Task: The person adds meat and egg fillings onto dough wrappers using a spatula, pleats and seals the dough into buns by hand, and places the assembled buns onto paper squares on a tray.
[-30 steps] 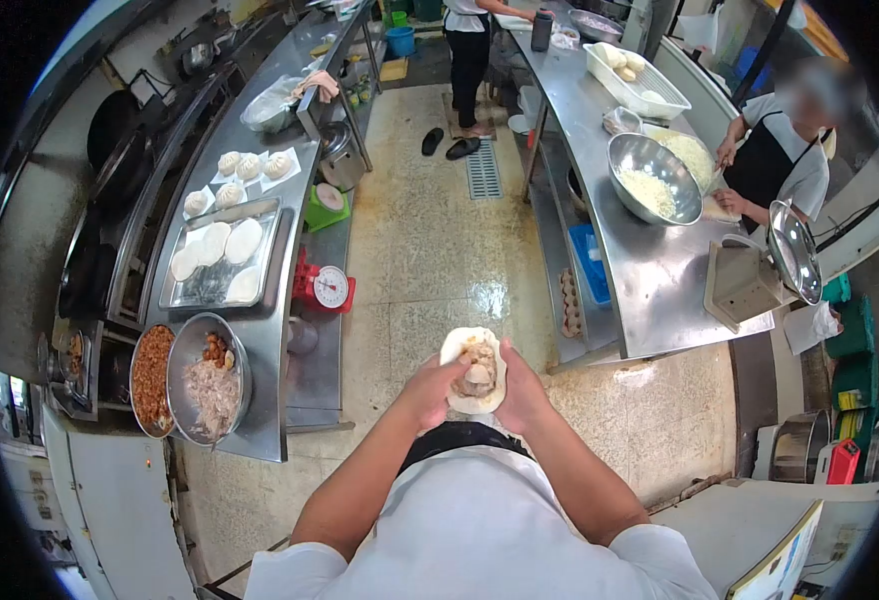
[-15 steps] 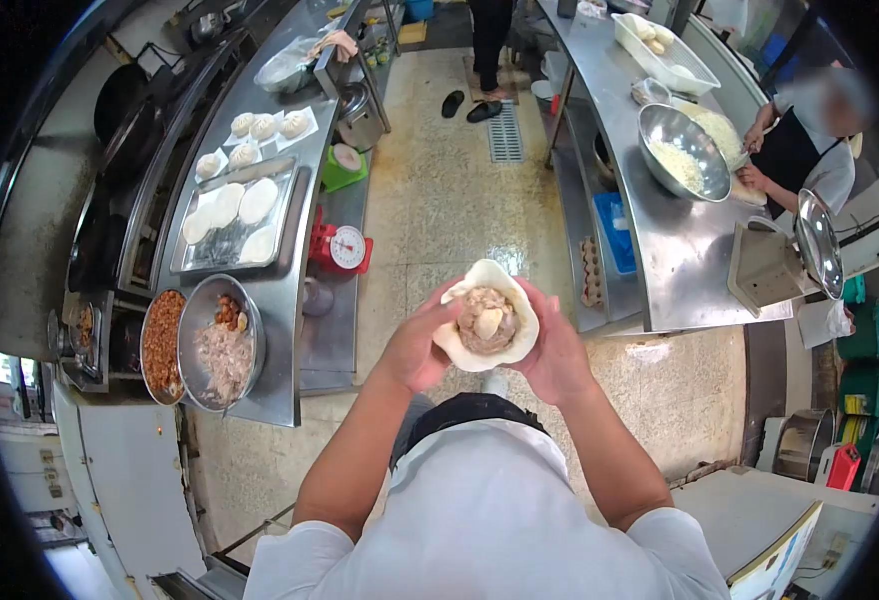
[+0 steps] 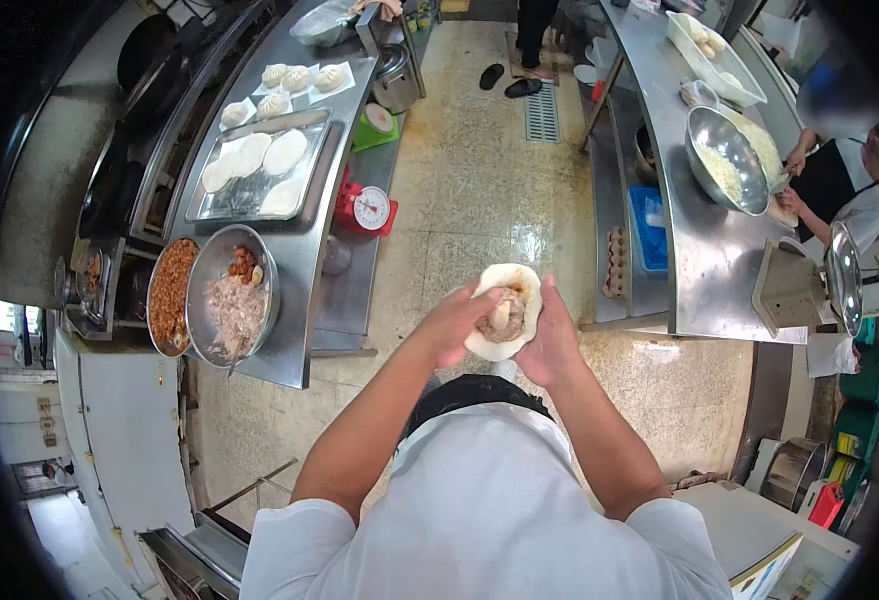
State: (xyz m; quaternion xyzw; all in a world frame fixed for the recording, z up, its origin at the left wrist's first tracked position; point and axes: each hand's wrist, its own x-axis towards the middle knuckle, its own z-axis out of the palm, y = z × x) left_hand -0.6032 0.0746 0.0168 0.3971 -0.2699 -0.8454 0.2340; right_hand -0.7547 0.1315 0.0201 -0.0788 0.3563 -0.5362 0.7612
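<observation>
Between my hands, in front of my body, is a round white dough wrapper [image 3: 527,330] with its edges curling up. A mound of pale minced meat filling [image 3: 492,325] sits in it, with a pale yellowish piece on top and a brownish patch at the far side. My right hand [image 3: 552,345] cups the wrapper from the right and below, fingers bent along its side. From the left, my left hand [image 3: 447,328] grips the near-left rim, its thumb reaching over onto the filling. The fingers under the dough are hidden.
On the left steel table [image 3: 290,345] are a bowl of minced meat [image 3: 235,310], a brown-filling pan [image 3: 172,300], a tray of dough rounds [image 3: 305,190] and several pleated buns [image 3: 272,103]. A co-worker [image 3: 840,190] stands at the right table, near a steel bowl [image 3: 755,185].
The view has shifted, so the tables appear farther right. My left thumb has moved inward over the filling, and the wrapper has tilted and turned in my hands.
</observation>
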